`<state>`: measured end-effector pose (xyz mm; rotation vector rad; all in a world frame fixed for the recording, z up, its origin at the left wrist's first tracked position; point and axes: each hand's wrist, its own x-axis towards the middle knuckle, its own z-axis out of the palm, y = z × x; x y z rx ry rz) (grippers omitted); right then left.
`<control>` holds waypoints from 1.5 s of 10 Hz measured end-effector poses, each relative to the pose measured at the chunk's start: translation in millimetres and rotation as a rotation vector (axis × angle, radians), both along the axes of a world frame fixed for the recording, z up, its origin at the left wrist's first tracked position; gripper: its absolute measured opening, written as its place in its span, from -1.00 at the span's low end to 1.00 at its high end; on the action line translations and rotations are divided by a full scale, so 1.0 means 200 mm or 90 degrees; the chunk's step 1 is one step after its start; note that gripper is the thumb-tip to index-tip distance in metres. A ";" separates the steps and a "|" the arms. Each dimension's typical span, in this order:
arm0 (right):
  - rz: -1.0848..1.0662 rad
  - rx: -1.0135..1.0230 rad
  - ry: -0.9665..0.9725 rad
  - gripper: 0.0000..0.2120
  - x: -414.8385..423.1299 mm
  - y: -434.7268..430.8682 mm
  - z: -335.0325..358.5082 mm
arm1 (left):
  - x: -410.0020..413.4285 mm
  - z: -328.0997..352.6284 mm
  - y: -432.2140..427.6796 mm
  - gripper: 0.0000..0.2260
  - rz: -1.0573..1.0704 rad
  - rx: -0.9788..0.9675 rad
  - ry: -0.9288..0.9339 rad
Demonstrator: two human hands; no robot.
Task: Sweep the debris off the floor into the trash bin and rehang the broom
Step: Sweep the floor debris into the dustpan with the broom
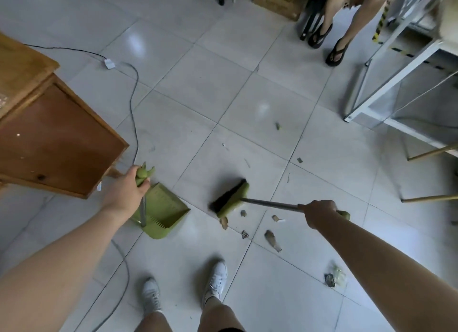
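The scraps are spread wide, so the likeliest slip from where I stand is that some get missed: the brown debris [272, 240] lies on the near side of the broom head, close to the white shoes, while smaller bits [277, 125] sit well beyond it toward the metal frame [359, 103], and one stroke will probably not gather both. The dustpan [163, 210] stands apart from the broom head [231, 197] with bare floor between them, so a hard flick could scatter pieces past its lip or under the wooden cabinet [49, 138]. The grey cable [135, 103] trails right behind the pan and could snag it. The left hand [128, 192] is clenched round the top of the pan's upright handle, arm stretched forward. The right hand [319, 212] is closed over the broom's metal shaft near its green end, arm extended, shaft angled low. No trash bin is in view.
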<state>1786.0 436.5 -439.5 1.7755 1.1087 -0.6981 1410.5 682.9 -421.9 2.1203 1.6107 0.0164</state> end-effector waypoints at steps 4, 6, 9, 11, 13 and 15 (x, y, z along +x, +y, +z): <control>-0.250 0.150 0.021 -0.78 0.32 -0.15 0.11 | 0.45 0.01 0.00 -0.76 -0.122 0.021 -0.071; -0.648 0.354 0.136 -0.90 0.41 0.15 0.06 | 0.62 0.00 0.19 -0.77 -0.094 0.032 -0.097; -0.921 0.511 0.200 -0.87 0.70 0.93 -0.14 | 0.88 -0.16 0.78 -0.78 -0.192 -0.039 -0.115; -0.785 0.439 0.105 -0.90 0.90 1.42 -0.27 | 1.05 -0.27 1.20 -0.85 -0.247 -0.071 -0.091; -0.756 0.373 0.180 -0.94 0.83 1.55 -0.40 | 1.09 -0.32 1.40 -0.84 -0.231 -0.074 -0.092; -0.800 0.368 0.222 -0.74 0.57 1.46 -0.47 | 1.02 -0.28 1.32 -0.86 -0.237 -0.081 -0.079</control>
